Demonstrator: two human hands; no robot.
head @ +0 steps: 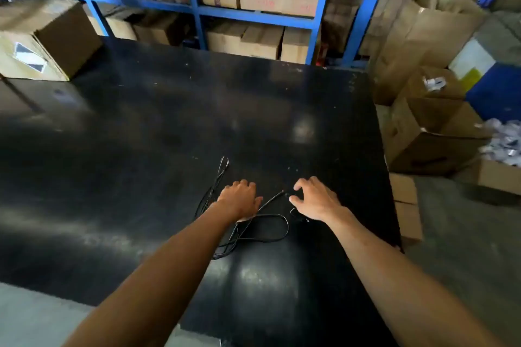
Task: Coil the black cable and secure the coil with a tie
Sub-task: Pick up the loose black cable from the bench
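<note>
A thin black cable (277, 229) lies loose on the black table (169, 121), uncoiled, with a loop near the middle and a long strand running up to the left. My left hand (239, 200) rests palm down on the cable, fingers spread. My right hand (315, 198) hovers just to the right, fingers curled and apart, above a cable end that points toward it. A small dark piece (297, 215), maybe a plug or a tie, lies under my right wrist. I cannot make out a tie for certain.
A cardboard box (48, 39) stands at the table's far left corner. Blue shelving (253, 15) full of boxes rises behind the table. Open cartons (431, 132) with plastic-wrapped items sit on the floor to the right, past the table's right edge.
</note>
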